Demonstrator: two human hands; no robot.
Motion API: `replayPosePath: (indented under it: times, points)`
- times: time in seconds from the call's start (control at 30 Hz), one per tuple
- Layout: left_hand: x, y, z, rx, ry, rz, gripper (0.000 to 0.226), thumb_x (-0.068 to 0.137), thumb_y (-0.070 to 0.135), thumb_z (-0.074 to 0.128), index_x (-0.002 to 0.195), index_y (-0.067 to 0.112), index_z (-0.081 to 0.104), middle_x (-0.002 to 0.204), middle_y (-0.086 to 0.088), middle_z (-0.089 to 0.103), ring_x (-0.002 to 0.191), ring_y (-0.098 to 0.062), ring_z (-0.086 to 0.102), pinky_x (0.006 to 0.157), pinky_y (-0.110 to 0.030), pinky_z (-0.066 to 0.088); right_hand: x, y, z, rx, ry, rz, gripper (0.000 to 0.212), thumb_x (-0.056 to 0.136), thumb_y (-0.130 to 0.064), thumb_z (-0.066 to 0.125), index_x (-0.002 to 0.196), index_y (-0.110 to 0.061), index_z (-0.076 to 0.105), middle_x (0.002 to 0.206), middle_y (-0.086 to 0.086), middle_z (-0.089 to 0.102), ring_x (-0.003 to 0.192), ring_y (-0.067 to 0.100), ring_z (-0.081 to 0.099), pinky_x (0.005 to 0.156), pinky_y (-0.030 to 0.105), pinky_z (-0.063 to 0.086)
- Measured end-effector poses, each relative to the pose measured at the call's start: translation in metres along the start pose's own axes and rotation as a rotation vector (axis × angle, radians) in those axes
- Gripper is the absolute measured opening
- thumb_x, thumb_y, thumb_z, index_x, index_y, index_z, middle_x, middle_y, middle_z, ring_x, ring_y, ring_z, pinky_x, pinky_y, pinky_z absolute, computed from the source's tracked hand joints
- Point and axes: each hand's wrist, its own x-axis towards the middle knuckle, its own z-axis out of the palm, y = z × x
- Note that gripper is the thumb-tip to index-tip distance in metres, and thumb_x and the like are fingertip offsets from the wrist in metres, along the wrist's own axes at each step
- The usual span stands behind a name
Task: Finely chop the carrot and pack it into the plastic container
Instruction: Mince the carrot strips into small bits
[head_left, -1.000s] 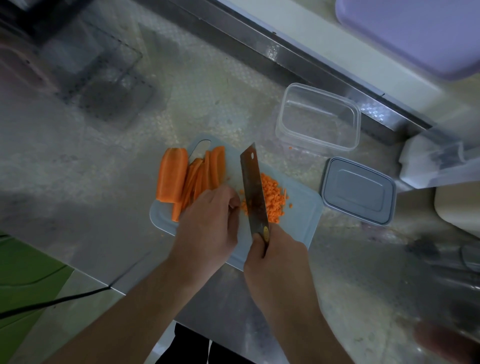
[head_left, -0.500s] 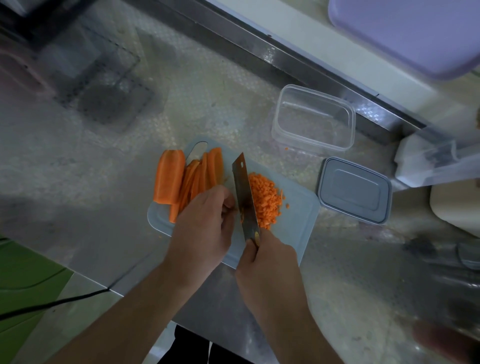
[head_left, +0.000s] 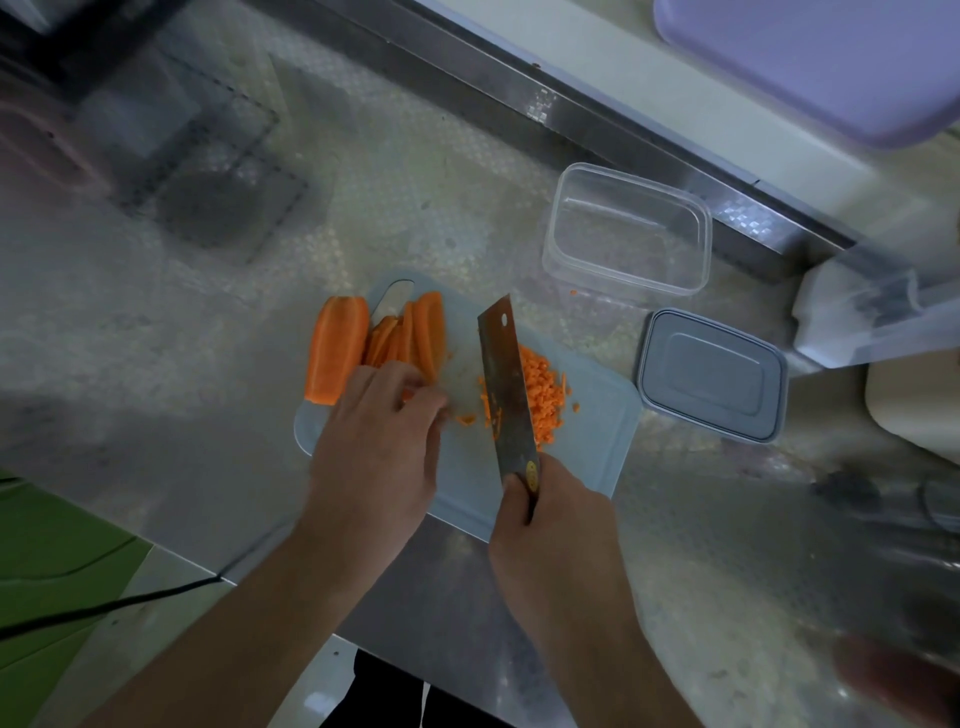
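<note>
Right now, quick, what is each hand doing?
Left hand: fingers curled down at the carrot strips, but whether it grips them cannot be told.
Right hand: holding the cleaver by its handle.

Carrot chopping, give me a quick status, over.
Right hand grips cleaver, blade over board. Left hand holds carrot strips. Diced pile on cutting board; plastic container holds no carrot, lid off. Nothing blocking.

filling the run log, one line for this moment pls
phase: chopping | right hand: grips knife | left hand: on carrot strips | container: empty
</note>
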Motion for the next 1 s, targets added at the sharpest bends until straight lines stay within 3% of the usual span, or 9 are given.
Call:
replayPosePath:
  times: [0.17, 0.37, 0.57, 0.73, 0.77, 0.87, 1.0]
  points:
    - [0.008, 0.003, 0.006, -0.033, -0.012, 0.007, 0.004, 0.093, 0.018, 0.071, 0.096, 0.019, 0.073, 0.097, 0.002, 0.061, 0.095, -0.021, 0.052, 0.084, -0.042, 0.051, -0.001, 0.000, -0.002, -0.003, 0.008, -0.025, 0.030, 0.103, -0.029, 0.046, 0.073, -0.029, 0.042, 0.065, -0.008, 0.054, 0.059, 0.006, 0.054, 0.047, 0.017, 0.037]
    - [0.008, 0.006, 0.009, 0.005, 0.004, 0.017, 0.002, 0.094, 0.018, 0.072, 0.095, 0.016, 0.072, 0.093, 0.000, 0.060, 0.091, -0.024, 0.053, 0.082, -0.044, 0.049, -0.002, -0.002, 0.004, -0.010, -0.040, -0.048, 0.025, 0.103, -0.030, 0.044, 0.078, -0.028, 0.042, 0.068, -0.005, 0.055, 0.057, 0.013, 0.056, 0.048, 0.021, 0.033]
    - [0.004, 0.006, 0.011, 0.037, 0.012, 0.012, 0.007, 0.090, 0.011, 0.076, 0.091, 0.013, 0.071, 0.090, -0.003, 0.058, 0.087, -0.027, 0.052, 0.079, -0.043, 0.045, -0.004, -0.007, 0.016, -0.070, -0.091, -0.024, 0.012, 0.096, -0.026, 0.039, 0.090, -0.025, 0.050, 0.080, -0.002, 0.061, 0.072, 0.020, 0.063, 0.064, 0.041, 0.058]
    - [0.008, 0.010, 0.011, 0.066, 0.024, 0.012, 0.009, 0.085, 0.008, 0.076, 0.089, 0.014, 0.071, 0.089, -0.003, 0.058, 0.087, -0.029, 0.054, 0.079, -0.043, 0.041, -0.001, -0.008, 0.015, -0.074, -0.064, -0.035, 0.012, 0.096, -0.022, 0.042, 0.086, -0.023, 0.049, 0.078, 0.001, 0.060, 0.073, 0.023, 0.061, 0.060, 0.037, 0.051]
    - [0.007, 0.009, 0.011, 0.057, 0.030, 0.023, 0.005, 0.088, 0.011, 0.070, 0.090, 0.015, 0.072, 0.090, -0.002, 0.059, 0.088, -0.029, 0.054, 0.081, -0.043, 0.041, -0.001, -0.007, 0.014, -0.053, -0.051, -0.036, 0.014, 0.097, -0.024, 0.042, 0.086, -0.023, 0.049, 0.077, 0.001, 0.060, 0.073, 0.023, 0.061, 0.060, 0.037, 0.050]
    - [0.004, 0.007, 0.007, 0.000, 0.036, -0.011, 0.028, 0.097, 0.024, 0.048, 0.097, 0.017, 0.076, 0.093, 0.000, 0.061, 0.091, -0.026, 0.056, 0.086, -0.042, 0.042, -0.001, -0.007, 0.011, -0.005, -0.013, -0.035, 0.019, 0.101, -0.029, 0.040, 0.087, -0.023, 0.051, 0.075, 0.001, 0.060, 0.069, 0.022, 0.061, 0.057, 0.036, 0.047]
    - [-0.006, 0.002, 0.003, -0.035, 0.075, -0.058, 0.027, 0.097, 0.021, 0.051, 0.100, 0.014, 0.077, 0.095, 0.000, 0.064, 0.094, -0.027, 0.059, 0.087, -0.047, 0.048, -0.003, -0.007, 0.008, -0.030, -0.014, -0.057, 0.020, 0.103, -0.031, 0.042, 0.085, -0.025, 0.048, 0.073, -0.002, 0.058, 0.064, 0.017, 0.059, 0.052, 0.028, 0.038]
